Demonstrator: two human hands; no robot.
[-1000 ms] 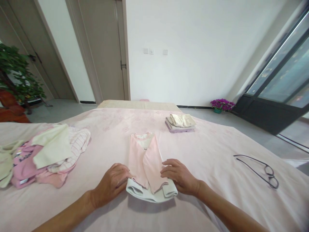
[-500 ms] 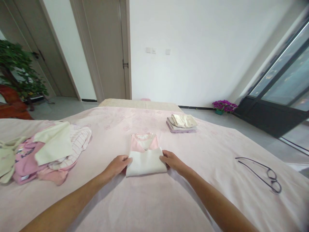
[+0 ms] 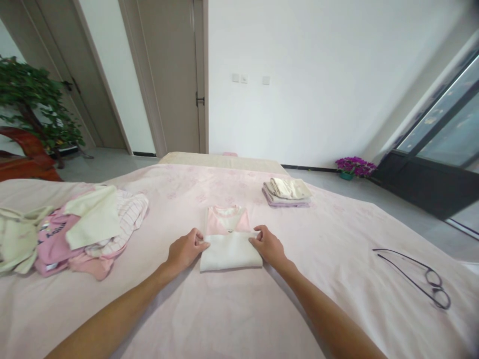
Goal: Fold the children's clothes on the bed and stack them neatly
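A small white and pink shirt lies in front of me on the bed, its white lower part folded up over the body. The pink shoulders and round neckline still show above the fold. My left hand is closed at the left end of the folded edge, thumb on the cloth. At the right end, my right hand pinches the same edge between thumb and fingers. Both wrists are bent inward, and the fingertips are partly hidden.
To the left lies a loose heap of clothes in cream, pink and stripes. A neat folded stack sits beyond my right hand. Black-framed glasses rest at right on the pale pink sheet.
Both hands have slid slightly up along the shirt's sides to the upper corners of the folded part. The view has shifted a little to the left.
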